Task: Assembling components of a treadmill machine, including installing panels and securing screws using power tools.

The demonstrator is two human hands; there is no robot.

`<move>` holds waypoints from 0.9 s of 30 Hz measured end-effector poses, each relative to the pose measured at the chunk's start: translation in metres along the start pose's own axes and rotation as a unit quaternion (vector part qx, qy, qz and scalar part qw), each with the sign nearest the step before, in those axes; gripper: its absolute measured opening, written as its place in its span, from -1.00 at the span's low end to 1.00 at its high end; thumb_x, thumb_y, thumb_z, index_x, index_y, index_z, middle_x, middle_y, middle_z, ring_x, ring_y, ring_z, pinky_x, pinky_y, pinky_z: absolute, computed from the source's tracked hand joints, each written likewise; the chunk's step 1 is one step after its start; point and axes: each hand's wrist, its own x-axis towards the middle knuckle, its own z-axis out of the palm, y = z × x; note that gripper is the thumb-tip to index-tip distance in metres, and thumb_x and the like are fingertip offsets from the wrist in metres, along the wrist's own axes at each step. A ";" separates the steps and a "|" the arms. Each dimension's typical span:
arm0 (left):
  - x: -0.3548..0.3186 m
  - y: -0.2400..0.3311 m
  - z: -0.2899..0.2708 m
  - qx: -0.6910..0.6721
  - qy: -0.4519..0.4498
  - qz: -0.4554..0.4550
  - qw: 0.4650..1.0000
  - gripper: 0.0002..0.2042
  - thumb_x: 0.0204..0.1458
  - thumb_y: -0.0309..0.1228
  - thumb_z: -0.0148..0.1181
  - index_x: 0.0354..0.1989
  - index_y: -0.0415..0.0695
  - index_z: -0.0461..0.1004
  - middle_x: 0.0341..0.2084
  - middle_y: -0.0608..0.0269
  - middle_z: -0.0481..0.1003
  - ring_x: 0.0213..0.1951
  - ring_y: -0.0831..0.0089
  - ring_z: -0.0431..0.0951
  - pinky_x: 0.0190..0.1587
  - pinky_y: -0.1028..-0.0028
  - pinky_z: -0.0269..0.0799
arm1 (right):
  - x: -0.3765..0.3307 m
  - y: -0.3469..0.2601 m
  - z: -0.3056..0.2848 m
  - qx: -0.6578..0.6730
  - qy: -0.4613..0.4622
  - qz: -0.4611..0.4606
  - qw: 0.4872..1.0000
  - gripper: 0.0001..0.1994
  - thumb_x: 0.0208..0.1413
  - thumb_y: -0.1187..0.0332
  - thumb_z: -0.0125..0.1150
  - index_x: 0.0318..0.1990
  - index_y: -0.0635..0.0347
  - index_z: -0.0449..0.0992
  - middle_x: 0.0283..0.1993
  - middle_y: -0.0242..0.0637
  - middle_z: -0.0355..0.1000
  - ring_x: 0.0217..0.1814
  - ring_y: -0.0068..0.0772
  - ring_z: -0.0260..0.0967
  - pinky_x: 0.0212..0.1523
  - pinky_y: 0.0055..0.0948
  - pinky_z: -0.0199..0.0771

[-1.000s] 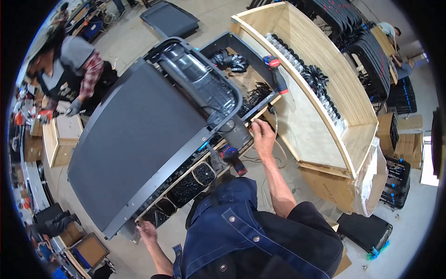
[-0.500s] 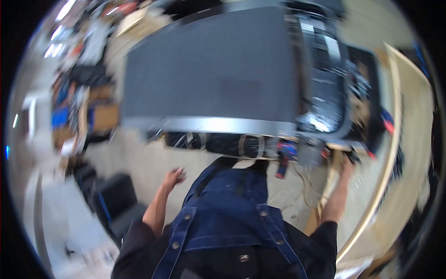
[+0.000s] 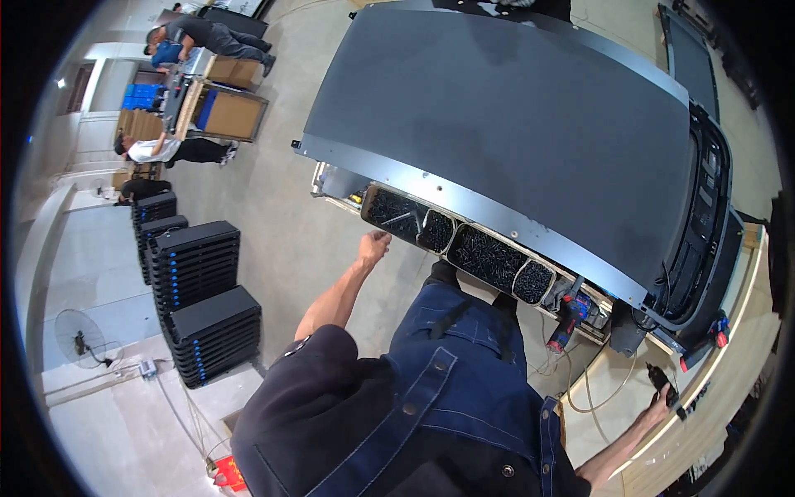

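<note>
My left hand [image 3: 374, 247] is held low in front of the screw bins, its fingers curled together; what they hold, if anything, I cannot make out. Beside it is a long bin of black screws [image 3: 389, 207], with an L-shaped metal piece lying on top. At the far right, my right hand [image 3: 659, 401] is wrapped round a black handheld driver-like tool [image 3: 658, 378], over the pale wooden-edged bench. Above the bins spreads a large dark grey deck [image 3: 497, 116] with silver side rails, resembling a treadmill, with a black housing at its right end.
A red and blue power drill [image 3: 570, 319] hangs beside the bins. Another red-handled tool [image 3: 712, 335] lies near the housing. A thin hose [image 3: 592, 408] loops over the bench. Stacked black panels [image 3: 217, 327], a floor fan [image 3: 83, 340] and several people by a workbench [image 3: 195, 99] are on the left.
My view has turned, so the deck now slants down to the right. My left hand has come up close to the bins. My right hand has moved away from the housing, with the black tool.
</note>
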 end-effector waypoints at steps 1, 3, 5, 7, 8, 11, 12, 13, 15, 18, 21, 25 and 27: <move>0.032 -0.012 -0.005 0.036 0.021 0.009 0.999 -0.70 0.10 -0.25 0.29 -0.16 -0.25 0.61 -0.40 0.12 0.64 -0.37 0.38 0.64 -0.28 0.33 0.54 | -0.027 -0.031 -0.004 0.005 0.007 -0.009 1.000 -0.52 0.09 0.16 0.46 0.01 0.39 0.56 -0.01 -0.19 0.52 0.00 -0.32 0.43 0.04 -0.36 0.46; 0.073 -0.014 -0.004 0.072 0.065 0.044 0.994 -0.72 0.08 -0.26 0.30 -0.17 -0.23 0.61 -0.36 0.07 0.64 -0.31 0.27 0.66 -0.21 0.28 0.55 | -0.099 -0.107 -0.016 0.018 -0.005 -0.012 1.000 -0.41 0.13 0.06 0.42 0.08 0.46 0.51 0.07 -0.15 0.49 0.09 -0.28 0.42 0.16 -0.33 0.45; 0.102 -0.008 0.013 0.102 0.089 0.085 0.987 -0.73 0.07 -0.27 0.30 -0.18 -0.21 0.61 -0.32 0.02 0.65 -0.24 0.16 0.68 -0.15 0.23 0.56 | -0.154 -0.144 -0.065 0.061 0.023 -0.034 0.997 -0.34 0.16 -0.01 0.36 0.11 0.52 0.46 0.09 -0.08 0.48 0.11 -0.24 0.42 0.20 -0.33 0.43; 0.122 0.013 0.022 0.137 0.094 0.122 0.978 -0.71 0.00 -0.25 0.34 -0.16 -0.14 0.57 -0.26 0.00 0.65 -0.11 -0.01 0.64 -0.04 0.15 0.53 | -0.209 -0.164 -0.080 0.205 0.082 -0.024 0.975 -0.27 0.16 -0.08 0.32 0.14 0.55 0.42 0.04 -0.02 0.50 0.06 -0.17 0.45 0.19 -0.39 0.43; 0.129 0.011 0.029 0.128 0.083 0.121 0.981 -0.71 0.00 -0.25 0.34 -0.16 -0.14 0.57 -0.26 0.00 0.65 -0.11 -0.01 0.64 -0.04 0.15 0.53 | -0.236 -0.177 -0.072 0.292 0.082 -0.048 0.952 -0.25 0.15 -0.14 0.30 0.14 0.51 0.41 0.02 -0.02 0.51 0.01 -0.11 0.46 0.12 -0.26 0.51; 0.146 0.001 0.047 -0.068 0.150 0.161 0.973 -0.65 -0.06 -0.24 0.35 -0.15 -0.12 0.45 -0.28 -0.03 0.63 -0.14 -0.09 0.63 -0.09 0.12 0.55 | -0.305 -0.207 -0.034 0.455 0.187 0.002 0.871 -0.17 0.13 -0.32 0.14 0.12 0.44 0.42 0.01 0.00 0.50 0.05 -0.05 0.45 0.02 -0.04 0.57; 0.148 -0.003 0.051 -0.078 0.141 0.157 0.974 -0.65 -0.06 -0.24 0.35 -0.15 -0.12 0.45 -0.28 -0.03 0.63 -0.14 -0.09 0.63 -0.09 0.12 0.55 | -0.295 -0.174 -0.073 0.490 0.019 -0.060 0.870 -0.12 0.16 -0.35 0.04 0.19 0.46 0.35 0.04 0.02 0.49 0.06 -0.04 0.45 0.05 -0.07 0.56; 0.142 0.009 0.055 -0.035 0.152 0.116 0.981 -0.67 -0.06 -0.26 0.33 -0.16 -0.12 0.45 -0.29 -0.03 0.63 -0.16 -0.08 0.63 -0.11 0.11 0.55 | -0.319 -0.179 -0.055 0.531 0.019 -0.017 0.847 -0.12 0.18 -0.34 0.02 0.23 0.46 0.30 0.07 0.02 0.48 0.06 -0.05 0.45 0.07 -0.07 0.55; 0.138 -0.004 0.052 -0.030 0.187 0.109 0.976 -0.76 -0.03 -0.32 0.28 -0.20 -0.12 0.48 -0.33 -0.02 0.62 -0.22 -0.10 0.63 -0.16 0.07 0.54 | -0.370 -0.206 0.012 0.610 -0.016 0.077 0.788 -0.22 0.20 -0.19 0.12 0.23 0.45 0.31 0.00 -0.01 0.49 -0.01 -0.12 0.47 0.04 -0.17 0.56; 0.143 -0.010 0.053 -0.024 0.182 0.142 0.973 -0.77 -0.02 -0.34 0.26 -0.18 -0.09 0.56 -0.30 -0.09 0.63 -0.19 -0.10 0.64 -0.14 0.10 0.56 | -0.428 -0.215 0.073 0.629 -0.107 0.117 0.761 -0.36 0.20 0.01 0.28 0.20 0.42 0.36 -0.18 -0.12 0.53 -0.16 -0.29 0.48 -0.12 -0.33 0.59; 0.157 -0.027 0.031 -0.131 0.128 0.141 0.973 -0.81 0.01 -0.56 0.05 -0.22 -0.22 0.54 -0.43 0.08 0.61 -0.38 0.18 0.65 -0.33 0.28 0.57 | -0.448 -0.226 0.124 0.473 -0.124 0.057 0.870 -0.49 0.23 0.10 0.30 0.15 0.32 0.41 -0.18 -0.16 0.55 -0.22 -0.28 0.51 -0.17 -0.29 0.60; 0.154 -0.035 -0.001 -0.355 -0.004 0.077 0.932 -0.71 0.01 -0.72 -0.12 -0.18 -0.33 0.53 -0.47 0.23 0.56 -0.49 0.48 0.56 -0.46 0.47 0.53 | -0.431 -0.235 0.155 0.415 -0.179 -0.006 0.892 -0.68 0.28 0.32 0.24 0.08 0.32 0.44 0.01 -0.13 0.53 -0.14 -0.32 0.51 0.04 -0.19 0.55; 0.123 -0.009 -0.006 -0.290 -0.084 0.082 0.950 -0.77 0.17 -0.61 0.09 -0.02 -0.33 0.53 -0.37 0.20 0.59 -0.42 0.48 0.60 -0.40 0.47 0.57 | -0.443 -0.255 0.186 0.392 -0.216 -0.049 0.893 -0.63 0.26 0.35 0.26 0.16 0.22 0.39 0.01 -0.18 0.50 -0.18 -0.36 0.47 0.07 -0.21 0.53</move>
